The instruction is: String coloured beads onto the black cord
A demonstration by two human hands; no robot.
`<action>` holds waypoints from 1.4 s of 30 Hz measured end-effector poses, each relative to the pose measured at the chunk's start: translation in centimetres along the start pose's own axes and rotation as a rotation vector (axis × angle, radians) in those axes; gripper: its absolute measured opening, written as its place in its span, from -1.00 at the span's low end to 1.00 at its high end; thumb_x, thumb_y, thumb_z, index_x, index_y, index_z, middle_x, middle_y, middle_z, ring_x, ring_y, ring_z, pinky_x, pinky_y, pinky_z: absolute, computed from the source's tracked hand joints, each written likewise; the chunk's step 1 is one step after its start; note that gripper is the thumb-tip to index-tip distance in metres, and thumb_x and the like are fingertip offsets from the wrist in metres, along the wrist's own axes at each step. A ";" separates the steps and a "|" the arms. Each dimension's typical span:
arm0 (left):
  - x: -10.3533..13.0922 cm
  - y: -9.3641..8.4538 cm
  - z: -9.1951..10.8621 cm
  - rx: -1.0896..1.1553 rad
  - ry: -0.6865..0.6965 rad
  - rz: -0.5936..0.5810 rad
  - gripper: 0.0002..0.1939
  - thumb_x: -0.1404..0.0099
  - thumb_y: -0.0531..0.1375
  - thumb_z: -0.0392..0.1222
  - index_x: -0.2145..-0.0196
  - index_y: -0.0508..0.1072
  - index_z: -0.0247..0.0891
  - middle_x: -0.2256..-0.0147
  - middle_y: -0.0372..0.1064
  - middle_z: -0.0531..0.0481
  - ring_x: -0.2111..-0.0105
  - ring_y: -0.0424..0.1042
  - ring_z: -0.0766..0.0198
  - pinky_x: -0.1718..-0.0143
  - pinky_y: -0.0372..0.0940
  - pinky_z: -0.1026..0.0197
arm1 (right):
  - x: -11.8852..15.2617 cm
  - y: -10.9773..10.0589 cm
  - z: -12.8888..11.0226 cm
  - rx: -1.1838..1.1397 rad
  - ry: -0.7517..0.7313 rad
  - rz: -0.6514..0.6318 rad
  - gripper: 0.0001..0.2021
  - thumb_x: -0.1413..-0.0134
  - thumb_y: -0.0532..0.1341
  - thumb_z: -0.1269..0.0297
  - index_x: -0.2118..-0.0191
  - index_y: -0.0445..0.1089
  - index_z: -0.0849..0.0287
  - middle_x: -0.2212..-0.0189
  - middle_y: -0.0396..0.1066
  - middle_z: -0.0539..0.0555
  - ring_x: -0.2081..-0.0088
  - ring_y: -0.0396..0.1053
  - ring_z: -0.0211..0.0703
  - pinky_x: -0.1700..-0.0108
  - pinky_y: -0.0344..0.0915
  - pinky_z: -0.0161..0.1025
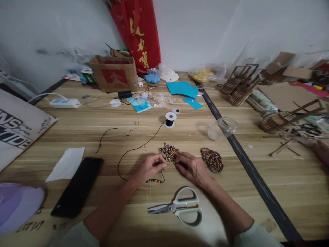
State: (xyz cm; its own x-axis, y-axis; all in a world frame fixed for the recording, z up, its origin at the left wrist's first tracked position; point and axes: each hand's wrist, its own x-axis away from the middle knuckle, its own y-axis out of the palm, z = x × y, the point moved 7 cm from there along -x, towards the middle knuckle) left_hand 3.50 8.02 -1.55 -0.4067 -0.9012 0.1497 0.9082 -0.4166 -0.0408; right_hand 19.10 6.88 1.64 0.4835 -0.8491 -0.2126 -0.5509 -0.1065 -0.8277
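On the desk [185, 137] I count one pair of scissors [171, 208], one phone [78, 187], one sheet of white paper [67, 164], one clear container [215, 131] and one upright spool of black cord [170, 120]. The beads make three groups: one loose heap [168, 152], one coil [213, 160] and one short strung row [154, 180], but single beads are too small for exact counting. Brown baskets [273, 123] are at least two, and the red bag [149, 37] is only one.
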 end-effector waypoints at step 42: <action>0.3 0.9 0.6 -0.099 0.047 -0.060 -0.75 -0.16 0.23 -0.06 0.47 0.39 -0.32 0.51 0.32 0.03 0.48 0.27 0.34 0.44 0.13 0.32 | 0.7 2.0 -0.3 -0.593 0.124 0.111 -0.83 -0.16 0.21 0.22 0.32 0.46 0.20 0.43 0.50 0.08 0.41 0.41 -0.22 0.35 0.34 -0.32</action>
State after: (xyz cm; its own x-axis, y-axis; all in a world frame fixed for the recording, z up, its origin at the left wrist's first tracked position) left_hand 4.24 7.46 -0.91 -0.4664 -0.8779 0.1084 0.8688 -0.4777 -0.1304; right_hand 18.17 5.96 0.01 0.3384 -0.9218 -0.1893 -0.8950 -0.2532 -0.3671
